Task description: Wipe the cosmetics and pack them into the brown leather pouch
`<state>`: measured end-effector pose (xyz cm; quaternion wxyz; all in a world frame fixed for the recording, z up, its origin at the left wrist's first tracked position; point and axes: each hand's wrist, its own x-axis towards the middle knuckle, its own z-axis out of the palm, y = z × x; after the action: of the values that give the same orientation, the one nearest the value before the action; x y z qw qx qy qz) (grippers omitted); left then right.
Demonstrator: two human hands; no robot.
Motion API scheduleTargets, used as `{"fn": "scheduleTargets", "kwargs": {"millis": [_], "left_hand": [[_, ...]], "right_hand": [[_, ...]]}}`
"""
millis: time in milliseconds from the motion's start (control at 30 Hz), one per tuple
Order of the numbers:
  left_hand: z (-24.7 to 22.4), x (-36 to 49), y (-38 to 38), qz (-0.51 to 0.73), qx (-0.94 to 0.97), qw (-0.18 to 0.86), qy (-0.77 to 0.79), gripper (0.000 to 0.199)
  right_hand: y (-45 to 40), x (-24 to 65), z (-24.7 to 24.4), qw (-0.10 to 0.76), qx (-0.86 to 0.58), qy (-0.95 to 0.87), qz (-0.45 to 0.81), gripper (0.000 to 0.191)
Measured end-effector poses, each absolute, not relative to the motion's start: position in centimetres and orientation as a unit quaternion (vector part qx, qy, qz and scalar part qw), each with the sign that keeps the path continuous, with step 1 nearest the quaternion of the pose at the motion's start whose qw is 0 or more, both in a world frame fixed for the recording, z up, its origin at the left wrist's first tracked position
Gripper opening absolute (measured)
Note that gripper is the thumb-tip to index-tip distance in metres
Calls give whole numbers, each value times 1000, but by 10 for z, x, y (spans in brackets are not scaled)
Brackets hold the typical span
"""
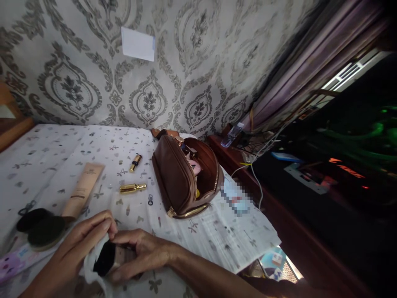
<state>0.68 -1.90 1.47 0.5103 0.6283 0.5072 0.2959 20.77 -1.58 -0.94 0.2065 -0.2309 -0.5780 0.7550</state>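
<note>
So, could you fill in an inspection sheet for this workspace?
Surface: patterned white cover, with things spread over it.
Job's things: white cloth next to a black-faced item.
Clutter: open brown bag, beige tube, two small gold tubes, dark round discs.
Hands: left hand grips the white cloth; right hand holds the black-faced item.
Cables: white cable right of the cover.
Surroundings: patterned wall, paper sheet on it; purple curtain.

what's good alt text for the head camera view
A person's left hand holds a white cloth beside a small black-faced object in the right hand. Beyond lie an open brown leathery zip bag, a gold tube, a black-banded gold tube and a beige squeeze tube on a white patterned tablecloth.
</note>
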Motion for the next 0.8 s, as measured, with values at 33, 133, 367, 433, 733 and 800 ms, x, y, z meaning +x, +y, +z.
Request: {"fn": "scheduleTargets", "kwargs": {"millis": [33, 133, 367, 433, 733, 800], "left_hand": [[16, 8, -19, 306, 614, 514, 515, 53], [22, 13, -18, 347, 584, 488, 548, 54], [19, 14, -9, 422, 581, 373, 588, 47], [10, 13, -5, 423, 595, 350, 588, 44], [8, 16, -25, 374, 706, 234, 554, 23], [13, 9, -37, 352, 724, 196, 560, 22]], "right_hand": [[-16, 207, -9, 223, -224, -582, 749, 52], [-16, 204, -9, 271, -219, -577, 738, 53], [-16, 197, -13, 361, -213, -522, 743, 54], [-14, 200, -14, 389, -225, -537, 713, 51], [1, 204, -6, 496, -358, -587, 531, 39], [7, 200, -7, 489, -371, -604, 508, 37]]}}
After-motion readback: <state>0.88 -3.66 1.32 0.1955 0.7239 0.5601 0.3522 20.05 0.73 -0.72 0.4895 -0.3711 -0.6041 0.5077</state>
